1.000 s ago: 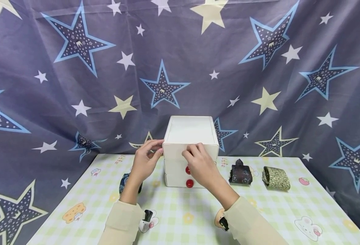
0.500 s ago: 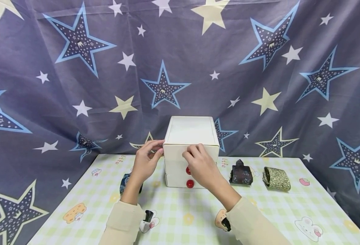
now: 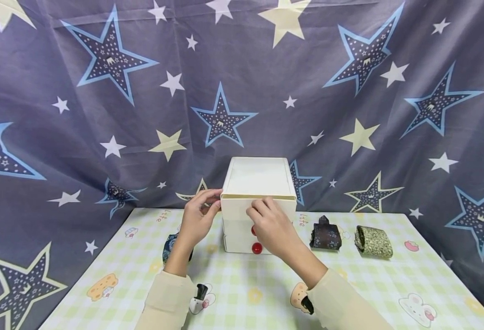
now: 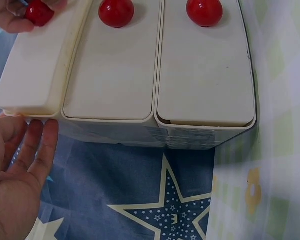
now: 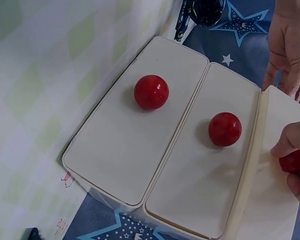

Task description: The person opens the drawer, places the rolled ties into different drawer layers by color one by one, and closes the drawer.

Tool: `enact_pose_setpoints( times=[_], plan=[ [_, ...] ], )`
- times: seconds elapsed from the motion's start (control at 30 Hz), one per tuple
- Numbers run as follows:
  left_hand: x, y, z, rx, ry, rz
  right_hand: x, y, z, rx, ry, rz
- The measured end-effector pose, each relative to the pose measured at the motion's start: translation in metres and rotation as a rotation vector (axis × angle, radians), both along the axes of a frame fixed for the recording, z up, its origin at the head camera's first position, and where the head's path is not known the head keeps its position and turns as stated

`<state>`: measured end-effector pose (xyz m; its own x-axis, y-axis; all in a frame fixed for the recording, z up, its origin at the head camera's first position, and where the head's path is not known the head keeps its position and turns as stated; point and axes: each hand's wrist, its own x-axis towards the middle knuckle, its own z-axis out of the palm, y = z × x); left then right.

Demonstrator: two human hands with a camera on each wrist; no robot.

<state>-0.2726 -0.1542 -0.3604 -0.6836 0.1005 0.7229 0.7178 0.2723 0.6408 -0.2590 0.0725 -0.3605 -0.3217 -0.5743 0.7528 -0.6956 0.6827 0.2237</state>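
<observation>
A small white drawer cabinet point(image 3: 258, 176) with three stacked drawers and round red knobs stands at the back of the table. My right hand point(image 3: 272, 224) pinches the top drawer's red knob point(image 5: 291, 162) between thumb and fingers. That top drawer point(image 4: 32, 75) sticks out slightly, showing a narrow gap under the cabinet's top edge. Against the cabinet's left side, near the upper front corner, my left hand point(image 3: 200, 217) rests with its fingers extended. The middle drawer point(image 4: 112, 70) and bottom drawer point(image 4: 207, 75) sit pushed in.
To the right lie a dark floral folded cloth point(image 3: 326, 236) and a green patterned cloth roll point(image 3: 373, 241). A blue patterned cloth roll point(image 3: 169, 247) lies partly behind my left forearm. A star-printed curtain point(image 3: 143, 114) hangs close behind the cabinet.
The top drawer has come forward a little, and a gap has opened along its upper edge. My right hand keeps the knob; my left hand stays at the cabinet's side.
</observation>
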Motion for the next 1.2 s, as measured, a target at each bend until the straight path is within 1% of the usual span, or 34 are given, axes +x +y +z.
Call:
enact_pose_setpoints(
  times=[0.13,0.3,0.5,0.63,0.8,1.03,1.2],
  plan=[
    [0.003,0.001,0.003,-0.018,0.021,0.013,0.002,0.001,0.002,0.034,0.012,-0.007],
    [0.005,0.001,0.004,-0.024,0.019,0.022,0.004,0.002,0.003,0.066,0.011,-0.004],
    [0.005,0.001,0.004,-0.014,0.026,0.013,0.007,0.004,0.002,0.082,0.035,0.014],
    [0.004,0.001,0.004,-0.017,0.039,0.023,0.010,0.004,0.003,0.092,0.059,0.019],
    [0.005,0.002,0.004,-0.015,0.033,0.026,0.014,0.005,0.003,0.100,0.083,0.025],
    [0.006,0.002,0.005,-0.021,0.029,0.037,0.019,0.005,0.004,0.108,0.082,0.023],
    [0.006,0.001,0.005,-0.023,0.029,0.041,0.021,0.005,0.005,0.109,0.101,0.030]
  ],
)
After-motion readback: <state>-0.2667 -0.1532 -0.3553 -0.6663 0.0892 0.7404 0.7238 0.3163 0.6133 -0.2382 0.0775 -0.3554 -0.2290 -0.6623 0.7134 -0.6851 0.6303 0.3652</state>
